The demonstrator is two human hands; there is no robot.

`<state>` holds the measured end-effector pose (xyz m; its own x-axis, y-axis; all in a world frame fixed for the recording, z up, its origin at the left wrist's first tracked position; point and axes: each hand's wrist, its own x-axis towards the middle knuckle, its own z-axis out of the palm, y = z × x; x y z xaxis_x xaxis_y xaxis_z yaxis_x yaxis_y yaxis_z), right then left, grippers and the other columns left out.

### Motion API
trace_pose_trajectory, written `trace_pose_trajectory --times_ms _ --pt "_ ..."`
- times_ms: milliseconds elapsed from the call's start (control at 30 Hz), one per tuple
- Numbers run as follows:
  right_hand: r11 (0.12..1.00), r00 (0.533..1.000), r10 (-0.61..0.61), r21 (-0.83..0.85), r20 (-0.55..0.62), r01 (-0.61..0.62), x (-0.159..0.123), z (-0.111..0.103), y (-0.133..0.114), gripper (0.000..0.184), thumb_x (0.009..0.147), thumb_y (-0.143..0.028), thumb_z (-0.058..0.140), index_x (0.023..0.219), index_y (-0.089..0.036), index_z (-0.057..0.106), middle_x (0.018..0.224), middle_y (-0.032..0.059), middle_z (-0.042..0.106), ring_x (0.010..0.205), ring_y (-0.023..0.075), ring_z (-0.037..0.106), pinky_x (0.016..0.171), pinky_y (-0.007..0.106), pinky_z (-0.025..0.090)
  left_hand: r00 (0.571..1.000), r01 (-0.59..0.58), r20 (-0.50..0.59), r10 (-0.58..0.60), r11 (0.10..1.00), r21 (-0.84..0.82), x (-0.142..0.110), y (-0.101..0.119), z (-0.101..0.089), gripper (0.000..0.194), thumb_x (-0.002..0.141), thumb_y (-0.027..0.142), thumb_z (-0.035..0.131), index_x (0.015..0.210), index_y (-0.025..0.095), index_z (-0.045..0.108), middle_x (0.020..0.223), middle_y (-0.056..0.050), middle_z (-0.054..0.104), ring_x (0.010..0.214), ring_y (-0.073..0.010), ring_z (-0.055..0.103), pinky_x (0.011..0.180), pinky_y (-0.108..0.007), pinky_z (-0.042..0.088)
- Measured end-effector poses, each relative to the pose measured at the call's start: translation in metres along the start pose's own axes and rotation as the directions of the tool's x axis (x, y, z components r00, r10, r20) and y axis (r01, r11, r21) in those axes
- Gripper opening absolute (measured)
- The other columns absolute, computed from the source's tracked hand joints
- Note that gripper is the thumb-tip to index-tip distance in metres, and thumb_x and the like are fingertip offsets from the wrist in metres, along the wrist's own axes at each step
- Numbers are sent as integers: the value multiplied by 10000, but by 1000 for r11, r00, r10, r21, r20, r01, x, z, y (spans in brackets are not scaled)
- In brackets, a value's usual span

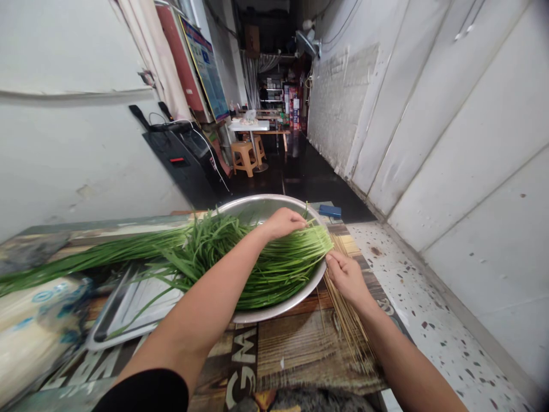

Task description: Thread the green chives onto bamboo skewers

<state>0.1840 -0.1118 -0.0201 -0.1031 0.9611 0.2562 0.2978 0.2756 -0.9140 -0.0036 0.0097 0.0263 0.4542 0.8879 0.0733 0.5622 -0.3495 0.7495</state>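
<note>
A big heap of garlic chives (274, 269) lies in a wide metal basin (278, 312), pale stem ends to the right and long leaves to the left. My left hand (283, 223) reaches across the basin, its fingers pinched on the stems near their pale ends. Just outside the right rim, my right hand (346, 277) is closed with thumb and forefinger at the tips of the stems. Whatever is inside that grip is hidden. Thin bamboo skewers (349, 326) lie on the table beneath my right hand and forearm.
On the wood-patterned table (295, 349), a metal tray (124, 337) and a plastic-wrapped bundle (38, 332) sit at left, with more chives trailing over them. A blue box (330, 211) lies beyond the basin. Farther back stand a white table (249, 125) and stools (243, 157).
</note>
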Motion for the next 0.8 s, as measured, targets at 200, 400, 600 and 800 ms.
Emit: trace_pose_trajectory --times_ms 200,400,600,800 --pt "1000 1000 15 -2 3 -15 -1 -1 -1 337 865 -385 411 588 -198 369 506 -49 329 486 101 316 485 221 268 998 33 -43 -36 997 -70 0 0 3 294 691 308 626 897 128 732 863 -60 726 770 -157 643 756 -247 468" --pt "1000 1000 20 -5 3 -20 -1 -1 -2 342 865 -388 411 584 -197 370 493 -53 326 477 99 307 484 224 263 994 44 -92 -56 991 -123 1 -2 4 265 657 305 659 843 134 740 817 -57 727 744 -153 642 725 -244 478" --pt "1000 1000 16 26 -1 -16 -1 0 -3 344 861 -394 421 587 -191 380 516 -48 327 497 98 310 486 221 264 993 55 -101 -66 992 -117 0 -2 4 258 650 299 673 842 142 743 807 -56 728 720 -145 637 708 -241 481" --pt "999 999 32 28 1 -32 -3 0 -3 324 869 -387 411 612 -189 396 516 -48 318 496 98 302 480 219 256 993 34 -111 -44 995 -90 0 0 1 268 651 310 679 853 146 745 832 -57 728 760 -160 642 727 -250 486"
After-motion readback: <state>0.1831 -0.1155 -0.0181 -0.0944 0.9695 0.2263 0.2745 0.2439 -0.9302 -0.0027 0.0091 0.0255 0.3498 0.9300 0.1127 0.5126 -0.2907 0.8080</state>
